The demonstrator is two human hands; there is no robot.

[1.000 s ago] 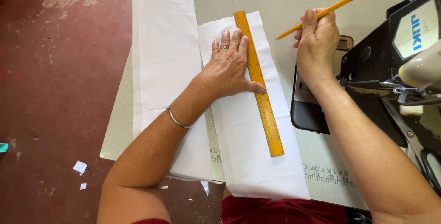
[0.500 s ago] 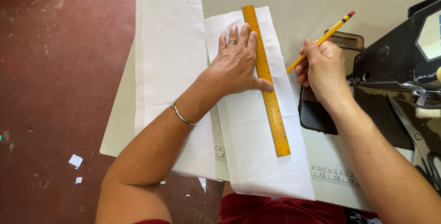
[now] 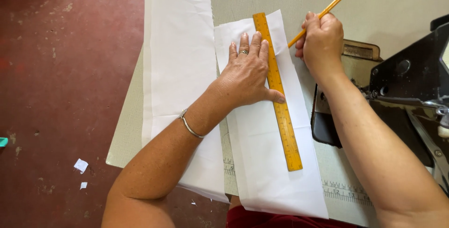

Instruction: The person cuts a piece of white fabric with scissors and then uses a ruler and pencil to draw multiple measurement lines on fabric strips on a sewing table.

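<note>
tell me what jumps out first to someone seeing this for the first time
A yellow wooden ruler lies lengthwise on a white piece of fabric in the middle, pinned flat by the left hand. Just right of its top end, the right hand grips a yellow pencil, point down by the ruler's edge. A black sewing machine fills the right edge.

Hidden and cropped parts. The left hand [image 3: 248, 76] covers a section of the wooden ruler [image 3: 277, 92]. The pencil [image 3: 325, 10] tip is concealed behind the right hand [image 3: 322, 43]. The sewing machine [image 3: 411, 92] is cut off by the right edge; the table's [image 3: 128, 134] printed scale is too small to read.
</note>
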